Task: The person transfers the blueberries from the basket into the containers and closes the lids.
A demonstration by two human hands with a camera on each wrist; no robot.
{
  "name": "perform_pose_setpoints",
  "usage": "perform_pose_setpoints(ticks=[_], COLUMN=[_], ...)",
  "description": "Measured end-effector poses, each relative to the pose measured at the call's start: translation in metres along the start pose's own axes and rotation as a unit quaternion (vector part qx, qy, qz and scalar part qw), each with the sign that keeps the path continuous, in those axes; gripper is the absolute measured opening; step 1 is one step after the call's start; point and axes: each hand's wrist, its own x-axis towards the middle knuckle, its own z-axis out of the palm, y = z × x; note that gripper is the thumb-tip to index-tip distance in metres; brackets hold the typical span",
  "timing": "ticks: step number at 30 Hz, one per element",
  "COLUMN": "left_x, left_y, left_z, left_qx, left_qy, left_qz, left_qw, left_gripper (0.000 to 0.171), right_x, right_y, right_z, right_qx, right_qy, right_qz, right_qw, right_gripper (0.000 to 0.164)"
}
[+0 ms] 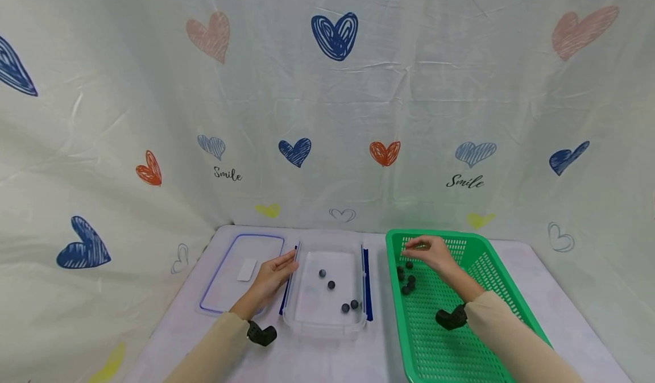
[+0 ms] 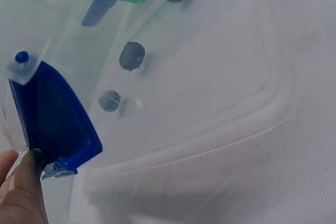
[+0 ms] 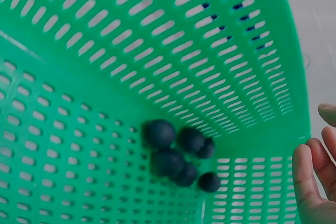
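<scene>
Grip first: what are the hands doing?

Right hand [image 1: 430, 252] has thumb and fingertips a narrow gap apart, bent a little, and I see nothing between them. It hangs over the far left part of the basket [image 1: 440, 360]. Left hand [image 1: 271, 278] lies along the left side of the box [image 1: 324, 329] with fingers nearly straight, touching the left latch [image 2: 65, 119].

And under the right hand?

Six dark berries [image 3: 168, 162], bunched in the basket's far left corner. The fingers aren't touching them.

The box holds some too?

Four berries [image 1: 331, 285]: two near the middle, two side by side toward the near right corner. The right latch [image 1: 368, 289] hangs down on the side toward the basket. The lid [image 1: 230, 278] lies off, left of the box, on the table [image 1: 348, 360].

So which step is this?

My reading: berries are being shifted singly between box and basket while the left hand steadies the box. Which way they go, one moment can't settle.

What would the next move call for?

If it's a pick here, lowering the fingertips round one berry and pinching lightly, since berries could roll or bruise. If the pick is from the box, a lift clear of the basket's left rim, then reaching over the right latch without knocking it.
</scene>
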Motion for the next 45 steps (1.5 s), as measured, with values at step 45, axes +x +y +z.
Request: perform_pose_setpoints(ticks=[45], left_x=[0.000], left_y=[-0.001], left_z=[0.000], left_qx=[-0.002], left_qy=[0.005], left_qz=[-0.004], left_qw=[1.0000], left_gripper=[0.053], right_x=[0.012], right_y=[0.070], right_z=[0.008], right_qx=[-0.120], right_qy=[0.081], right_qz=[0.000], right_qw=[0.990], right_gripper=[0.026])
